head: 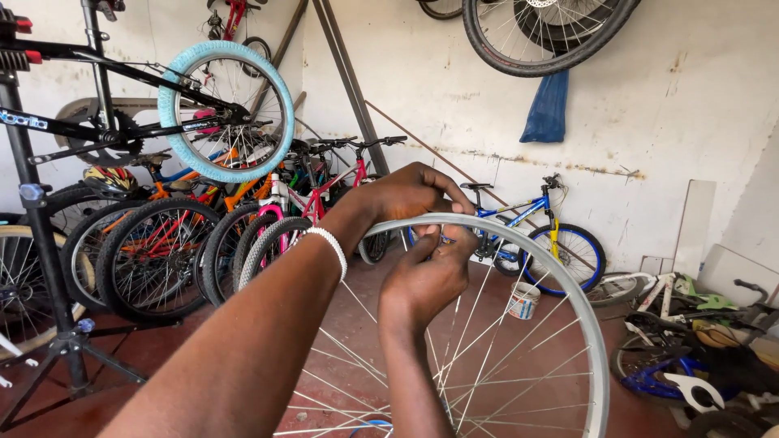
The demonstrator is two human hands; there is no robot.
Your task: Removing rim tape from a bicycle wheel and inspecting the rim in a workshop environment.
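Left grip: my left hand (410, 195) lies over the top arc of the bare silver wheel rim (568, 292), fingers curled down over its outer edge and pressed together on the metal, a white beaded bracelet (331, 246) on that wrist.

Right grip: my right hand (426, 272) comes up from below, inside the hoop, thumb and fingertips pinched on something small at the rim's inner face — too small to tell what it is, perhaps a spoke end.

Where the rim is: held up in the air in front of me, roughly upright, its top arc between my two hands and the rest of the hoop curving away to my right and down out of the picture.

The relation that counts: the two grips meet at one spot on the top arc, left above the metal, right just beneath it; the spokes (479, 324) fan down and away from there.

Nearer hand: both touch the rim; the right is closer to the pinched point.

Around: a row of bicycles (162, 243) against the wall to my left, a blue bicycle (535, 235) ahead, a small white bucket (523, 300) on the red floor (341, 316), a work stand (49, 268) carrying a frame with a light-blue tyre (225, 112).
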